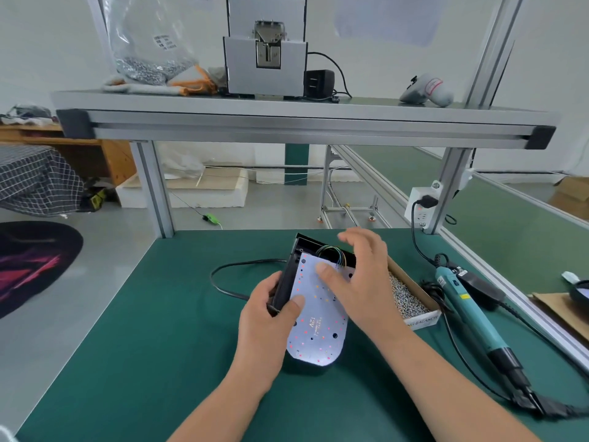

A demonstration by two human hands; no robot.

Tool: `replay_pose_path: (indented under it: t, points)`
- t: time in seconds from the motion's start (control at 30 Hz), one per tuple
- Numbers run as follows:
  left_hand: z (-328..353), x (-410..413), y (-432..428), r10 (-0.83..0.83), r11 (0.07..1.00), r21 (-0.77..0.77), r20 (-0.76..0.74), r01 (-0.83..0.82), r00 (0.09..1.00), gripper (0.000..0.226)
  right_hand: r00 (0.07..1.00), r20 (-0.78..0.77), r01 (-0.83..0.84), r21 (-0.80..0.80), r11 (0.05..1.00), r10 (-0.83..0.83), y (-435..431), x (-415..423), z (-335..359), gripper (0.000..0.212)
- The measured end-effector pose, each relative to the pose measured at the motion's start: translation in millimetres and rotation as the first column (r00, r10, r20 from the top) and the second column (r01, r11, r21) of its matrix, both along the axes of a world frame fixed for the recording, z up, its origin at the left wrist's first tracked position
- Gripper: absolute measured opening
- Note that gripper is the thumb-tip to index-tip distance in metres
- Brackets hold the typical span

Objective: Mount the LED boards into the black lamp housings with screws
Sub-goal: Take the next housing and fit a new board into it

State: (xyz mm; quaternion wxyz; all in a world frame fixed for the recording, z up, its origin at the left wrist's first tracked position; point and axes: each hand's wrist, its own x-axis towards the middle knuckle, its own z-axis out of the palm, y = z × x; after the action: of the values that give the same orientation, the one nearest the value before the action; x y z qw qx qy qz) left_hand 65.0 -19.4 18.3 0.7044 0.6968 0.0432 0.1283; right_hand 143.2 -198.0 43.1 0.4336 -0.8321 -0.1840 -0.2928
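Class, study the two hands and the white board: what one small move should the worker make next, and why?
Probably seat the LED board flat in the black housing. The left hand grips the housing's edge, the right hand rests its thumb on the board, coloured wires bunch at the far end, and the screwdriver lies unused on the mat.

Open mat (143, 330) left of lamp housing (287, 279), screw box (411, 298) and screwdriver (468, 311) close right, shelf (287, 122) overhead
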Motion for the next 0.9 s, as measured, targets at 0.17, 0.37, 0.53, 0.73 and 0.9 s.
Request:
replay_pose_path:
  t: [0.17, 0.37, 0.53, 0.73, 0.9]
  points:
    - [1, 3, 3, 0.118, 0.988, -0.099, -0.001, -0.118, 0.993, 0.032, 0.836, -0.512, -0.074, 0.249, 0.966, 0.197, -1, 2, 8, 0.111]
    - [6, 3, 3, 0.062, 0.978, -0.195, -0.092, -0.079, 0.994, 0.023, 0.731, -0.497, -0.168, 0.533, 0.829, 0.468, -4, 6, 3, 0.053]
    - [11, 3, 13, -0.281, 0.924, -0.312, -0.158, 0.223, 0.947, 0.05, 0.72, -0.507, -0.098, 0.601, 0.794, 0.473, -15, 10, 5, 0.06]
    - [12, 3, 25, -0.446, 0.873, -0.334, -0.255, 0.355, 0.858, 0.069, 0.697, -0.514, -0.037, 0.671, 0.741, 0.5, -20, 10, 9, 0.035]
    - [12, 6, 20, -0.009, 0.988, 0.147, -0.27, 0.051, 0.963, 0.078, 0.67, -0.483, -0.04, 0.734, 0.678, 0.563, -30, 7, 15, 0.023]
